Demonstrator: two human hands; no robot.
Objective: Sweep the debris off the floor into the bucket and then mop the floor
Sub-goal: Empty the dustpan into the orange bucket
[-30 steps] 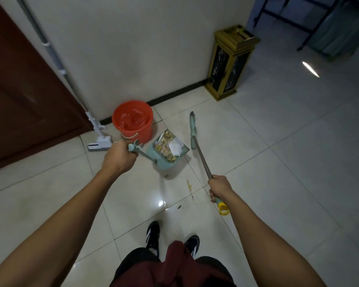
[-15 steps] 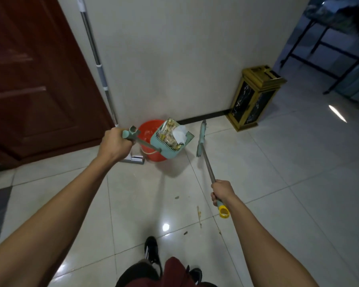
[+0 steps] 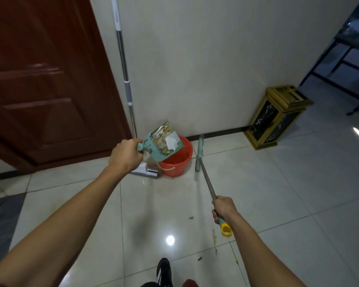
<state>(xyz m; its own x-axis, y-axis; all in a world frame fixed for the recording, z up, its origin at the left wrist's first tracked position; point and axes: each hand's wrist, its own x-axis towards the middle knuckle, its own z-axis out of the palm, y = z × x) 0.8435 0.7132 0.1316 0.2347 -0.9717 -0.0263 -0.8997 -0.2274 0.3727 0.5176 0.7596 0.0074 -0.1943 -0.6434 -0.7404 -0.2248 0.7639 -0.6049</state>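
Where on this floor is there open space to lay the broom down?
Bare tiles lie between the broom and the gold bin, and rightward. It is crowded by the wall: orange bucket, mop, dustpan above. Crumbs dot the tiles near the right hand.

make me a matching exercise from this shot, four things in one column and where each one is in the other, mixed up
Things:
1. dustpan
2. mop
3. broom
4. gold bin

Places:
A. leaning against the wall beside the door
B. gripped in the right hand, head down on the floor
C. standing by the wall at the right
D. held in the left hand, tilted over the red bucket

Pairs: 1-D, 2-A, 3-B, 4-C
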